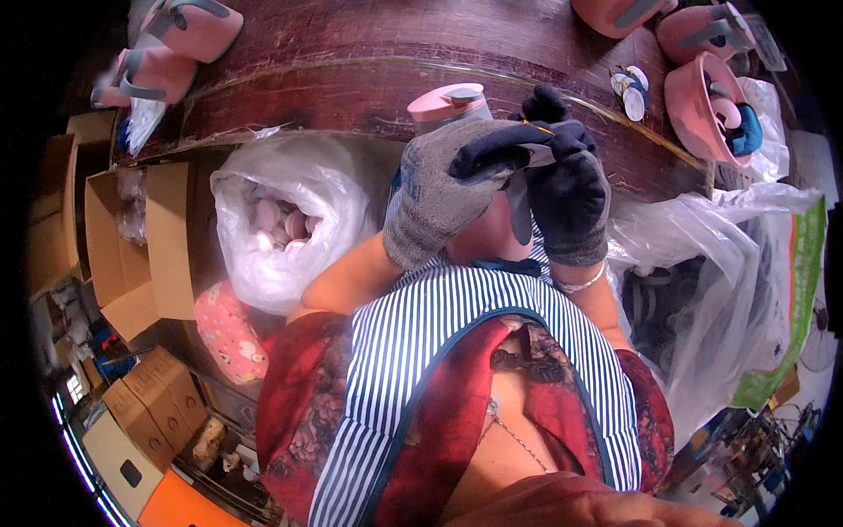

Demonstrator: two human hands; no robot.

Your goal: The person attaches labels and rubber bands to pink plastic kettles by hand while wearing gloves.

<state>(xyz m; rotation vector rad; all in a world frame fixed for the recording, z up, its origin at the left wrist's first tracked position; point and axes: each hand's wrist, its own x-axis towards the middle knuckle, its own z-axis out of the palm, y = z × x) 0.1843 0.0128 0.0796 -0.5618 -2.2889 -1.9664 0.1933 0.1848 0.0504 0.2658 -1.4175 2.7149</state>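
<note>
Both hands wear grey knit gloves with dark coated fingers and meet over the near table edge. My left hand is closed in a pinch at a thin yellow string. A small white hang tag shows between the hands, and my right hand is closed on it, fingers curled. Below them a pink jug with a grey handle rests against my striped apron. Beyond my left hand shows a pink lid; the glove hides whether it belongs to this jug.
More hang tags lie on the dark red table. Pink jugs stand at its far left, others far right beside a pink basin. A plastic bag of pink parts, an open carton and a larger plastic bag flank me.
</note>
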